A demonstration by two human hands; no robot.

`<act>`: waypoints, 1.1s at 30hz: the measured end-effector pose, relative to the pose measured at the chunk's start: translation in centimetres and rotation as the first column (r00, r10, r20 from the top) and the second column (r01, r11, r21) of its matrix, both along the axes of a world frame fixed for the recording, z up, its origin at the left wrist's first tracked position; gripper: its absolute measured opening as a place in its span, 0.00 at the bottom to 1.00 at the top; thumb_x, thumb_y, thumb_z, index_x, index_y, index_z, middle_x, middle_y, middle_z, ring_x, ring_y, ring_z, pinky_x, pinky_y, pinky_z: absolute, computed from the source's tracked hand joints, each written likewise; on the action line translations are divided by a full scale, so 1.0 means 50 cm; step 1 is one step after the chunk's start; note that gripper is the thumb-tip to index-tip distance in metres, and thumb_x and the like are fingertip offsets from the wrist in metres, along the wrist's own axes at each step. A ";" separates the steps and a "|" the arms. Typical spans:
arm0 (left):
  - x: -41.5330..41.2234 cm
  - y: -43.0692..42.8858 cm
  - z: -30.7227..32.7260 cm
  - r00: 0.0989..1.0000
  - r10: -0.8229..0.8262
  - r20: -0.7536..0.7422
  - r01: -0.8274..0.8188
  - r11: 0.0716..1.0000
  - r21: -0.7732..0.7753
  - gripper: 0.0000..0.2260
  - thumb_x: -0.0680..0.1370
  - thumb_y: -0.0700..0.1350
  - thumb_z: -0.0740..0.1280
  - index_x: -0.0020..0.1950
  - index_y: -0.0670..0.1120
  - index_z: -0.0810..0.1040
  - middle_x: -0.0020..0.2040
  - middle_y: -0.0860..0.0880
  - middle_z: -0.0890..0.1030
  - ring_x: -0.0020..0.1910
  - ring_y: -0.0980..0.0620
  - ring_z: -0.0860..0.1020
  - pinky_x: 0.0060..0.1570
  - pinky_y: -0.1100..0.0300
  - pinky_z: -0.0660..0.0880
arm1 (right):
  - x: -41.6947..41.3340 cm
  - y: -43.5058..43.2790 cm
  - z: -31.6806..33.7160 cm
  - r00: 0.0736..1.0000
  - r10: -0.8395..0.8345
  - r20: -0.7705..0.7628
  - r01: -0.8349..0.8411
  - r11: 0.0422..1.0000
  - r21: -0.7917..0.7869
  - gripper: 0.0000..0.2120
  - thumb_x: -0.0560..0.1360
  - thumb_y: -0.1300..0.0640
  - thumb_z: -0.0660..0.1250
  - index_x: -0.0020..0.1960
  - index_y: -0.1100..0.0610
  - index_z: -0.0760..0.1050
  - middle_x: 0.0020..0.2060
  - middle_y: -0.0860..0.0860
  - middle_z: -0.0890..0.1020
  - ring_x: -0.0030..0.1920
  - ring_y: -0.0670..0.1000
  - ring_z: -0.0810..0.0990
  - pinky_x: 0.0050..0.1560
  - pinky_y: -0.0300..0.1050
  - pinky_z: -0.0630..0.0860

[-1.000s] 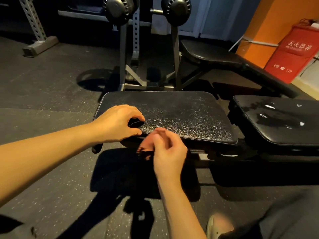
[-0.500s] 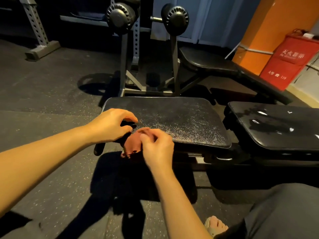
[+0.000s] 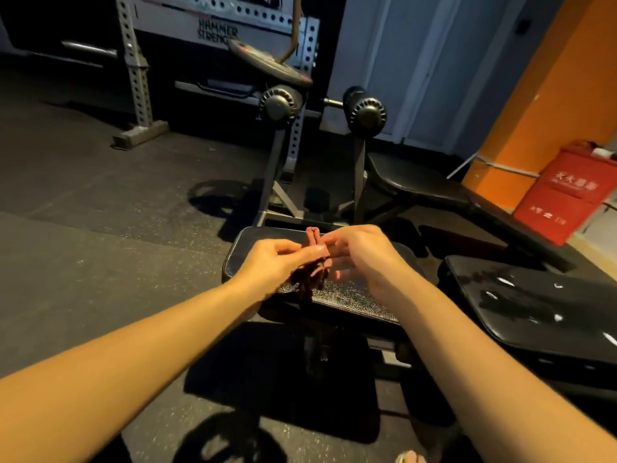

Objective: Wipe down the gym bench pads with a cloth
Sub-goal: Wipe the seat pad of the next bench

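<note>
A small reddish-brown cloth (image 3: 314, 259) hangs bunched between both hands above the black seat pad (image 3: 350, 295) of the bench. My left hand (image 3: 273, 262) pinches the cloth from the left with thumb and fingers. My right hand (image 3: 360, 252) holds its right side, fingers curled in toward it. The cloth's lower part dangles in shadow onto the pad. To the right lies the longer black back pad (image 3: 534, 305), with wet, shiny patches on its surface.
Two roller pads (image 3: 367, 115) on steel posts stand just behind the seat pad. Another black bench (image 3: 434, 192) runs off to the right behind them. A red box (image 3: 574, 192) sits by the orange wall. A perforated rack upright (image 3: 133, 61) stands far left on dark rubber flooring.
Both hands rose from the seat pad's near-left edge to above its middle, bringing the cloth up with them. My left hand left the pad edge and took the cloth. The view tilted upward.
</note>
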State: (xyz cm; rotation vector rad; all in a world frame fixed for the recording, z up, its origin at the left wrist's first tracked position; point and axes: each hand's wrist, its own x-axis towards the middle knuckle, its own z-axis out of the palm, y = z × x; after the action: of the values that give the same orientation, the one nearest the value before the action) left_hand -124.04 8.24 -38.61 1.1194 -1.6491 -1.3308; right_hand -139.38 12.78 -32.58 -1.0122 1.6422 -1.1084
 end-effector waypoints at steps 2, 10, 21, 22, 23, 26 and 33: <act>-0.009 0.004 0.004 0.999 0.029 -0.033 -0.028 0.999 0.039 0.16 0.72 0.61 0.76 0.49 0.50 0.88 0.44 0.51 0.88 0.48 0.51 0.86 0.57 0.51 0.79 | -0.012 -0.003 0.011 0.996 0.073 -0.051 -0.073 0.997 0.012 0.07 0.78 0.65 0.66 0.49 0.64 0.84 0.41 0.61 0.86 0.37 0.55 0.83 0.32 0.44 0.79; -0.003 -0.036 -0.075 0.913 0.386 0.135 -0.405 0.896 0.183 0.06 0.76 0.44 0.67 0.41 0.44 0.79 0.38 0.47 0.80 0.39 0.47 0.77 0.42 0.52 0.72 | -0.115 -0.098 -0.086 0.611 0.273 -0.743 -0.318 0.944 0.086 0.09 0.75 0.60 0.67 0.52 0.55 0.84 0.43 0.52 0.86 0.40 0.48 0.83 0.41 0.47 0.82; -0.130 0.095 -0.253 0.507 0.843 -0.180 -0.718 0.529 0.452 0.04 0.79 0.46 0.73 0.51 0.46 0.84 0.38 0.49 0.86 0.31 0.55 0.83 0.29 0.59 0.77 | -0.134 -0.119 -0.238 0.100 0.389 -0.916 -0.700 0.682 0.213 0.23 0.83 0.44 0.60 0.77 0.48 0.68 0.77 0.46 0.68 0.77 0.50 0.63 0.76 0.55 0.62; -0.148 0.097 -0.260 0.473 0.859 -0.196 -0.733 0.507 0.453 0.03 0.79 0.45 0.73 0.52 0.48 0.85 0.39 0.49 0.86 0.33 0.54 0.84 0.32 0.57 0.80 | -0.140 -0.114 -0.249 0.107 0.383 -0.918 -0.704 0.681 0.202 0.23 0.84 0.44 0.59 0.78 0.48 0.67 0.77 0.46 0.67 0.78 0.49 0.62 0.76 0.55 0.61; -0.167 0.099 -0.269 0.453 0.867 -0.205 -0.741 0.495 0.453 0.02 0.79 0.45 0.72 0.51 0.51 0.84 0.38 0.49 0.86 0.35 0.52 0.84 0.36 0.52 0.82 | -0.147 -0.111 -0.259 0.111 0.372 -0.922 -0.709 0.680 0.189 0.23 0.84 0.45 0.59 0.78 0.47 0.67 0.78 0.45 0.67 0.79 0.49 0.61 0.77 0.55 0.61; -0.227 0.120 -0.286 0.473 0.848 -0.237 -0.753 0.529 0.392 0.05 0.79 0.48 0.72 0.50 0.58 0.83 0.42 0.51 0.86 0.42 0.46 0.86 0.42 0.44 0.84 | -0.150 -0.104 -0.275 0.149 0.323 -0.934 -0.709 0.694 0.127 0.22 0.84 0.46 0.59 0.77 0.48 0.68 0.78 0.44 0.67 0.78 0.47 0.62 0.77 0.53 0.60; -0.191 0.066 -0.304 0.342 0.893 -0.294 -0.847 0.428 0.316 0.03 0.78 0.49 0.70 0.50 0.56 0.81 0.41 0.49 0.86 0.39 0.49 0.85 0.38 0.48 0.84 | -0.151 -0.093 -0.303 0.174 0.218 -0.960 -0.724 0.689 0.025 0.24 0.83 0.44 0.53 0.77 0.48 0.69 0.76 0.46 0.70 0.77 0.48 0.65 0.76 0.52 0.60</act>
State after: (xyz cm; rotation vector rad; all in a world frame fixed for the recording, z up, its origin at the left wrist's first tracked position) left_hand -133.60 11.54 -53.80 1.3549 -0.4173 -0.7991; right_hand -146.93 8.15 -47.75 -2.6928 1.5561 -0.3382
